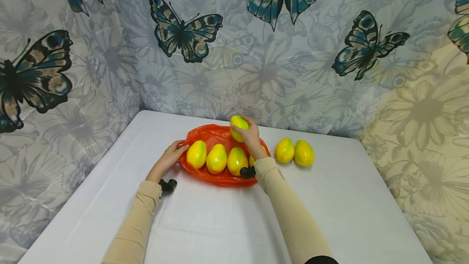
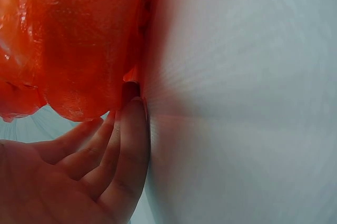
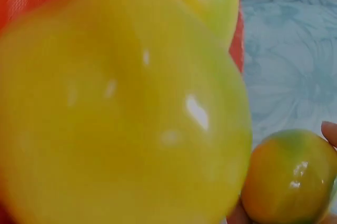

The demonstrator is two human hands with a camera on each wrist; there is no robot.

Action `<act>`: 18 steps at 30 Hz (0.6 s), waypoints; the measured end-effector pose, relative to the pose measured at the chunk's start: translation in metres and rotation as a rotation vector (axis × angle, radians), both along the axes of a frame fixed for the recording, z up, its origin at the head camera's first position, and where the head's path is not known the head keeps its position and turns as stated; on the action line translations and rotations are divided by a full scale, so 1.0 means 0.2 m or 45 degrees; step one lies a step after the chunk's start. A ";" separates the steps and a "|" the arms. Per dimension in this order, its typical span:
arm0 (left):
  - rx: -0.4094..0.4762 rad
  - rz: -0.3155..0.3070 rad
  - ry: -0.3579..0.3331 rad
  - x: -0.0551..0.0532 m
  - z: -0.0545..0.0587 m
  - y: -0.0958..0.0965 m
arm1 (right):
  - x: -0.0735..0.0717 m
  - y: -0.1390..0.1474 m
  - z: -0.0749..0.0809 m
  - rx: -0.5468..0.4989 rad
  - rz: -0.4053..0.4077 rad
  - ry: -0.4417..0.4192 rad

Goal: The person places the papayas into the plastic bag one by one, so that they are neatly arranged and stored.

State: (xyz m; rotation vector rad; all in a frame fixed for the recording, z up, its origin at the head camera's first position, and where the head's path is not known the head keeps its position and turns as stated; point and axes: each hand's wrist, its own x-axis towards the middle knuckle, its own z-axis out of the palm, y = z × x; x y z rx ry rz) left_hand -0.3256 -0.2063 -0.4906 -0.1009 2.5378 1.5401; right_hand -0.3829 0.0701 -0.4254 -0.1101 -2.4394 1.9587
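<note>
An open red plastic bag (image 1: 220,180) lies on the table with several yellow-green mangoes (image 1: 216,159) in a row inside it. At its left side my left hand (image 1: 171,154) holds the bag's edge, thumb over the rim; in the left wrist view the fingers (image 2: 126,155) lie against the bag's outside, low by the table. My right hand (image 1: 252,135) grips another mango (image 1: 239,127) over the back right part of the bag. That held mango (image 3: 292,176) shows at the lower right of the right wrist view, behind a mango (image 3: 126,103) close to the camera.
Two more mangoes, one (image 1: 284,150) beside the other (image 1: 304,152), rest on the table to the right of the bag. The table (image 1: 205,223) has a white cover. A butterfly-patterned cloth (image 1: 271,72) hangs behind the table's back edge.
</note>
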 end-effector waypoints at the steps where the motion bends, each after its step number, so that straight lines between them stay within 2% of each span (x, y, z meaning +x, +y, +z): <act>1: 0.000 -0.001 0.000 0.00 0.00 0.00 | 0.00 -0.01 0.00 0.007 0.017 -0.005; 6: -0.001 0.004 -0.004 0.00 0.00 0.00 | 0.00 -0.07 -0.02 0.028 0.082 -0.025; 13: -0.015 -0.002 -0.007 0.00 -0.01 0.00 | 0.00 -0.13 -0.04 0.128 0.135 -0.085; 18: -0.011 -0.004 -0.004 0.00 -0.01 0.00 | 0.01 -0.16 -0.04 0.130 0.203 -0.103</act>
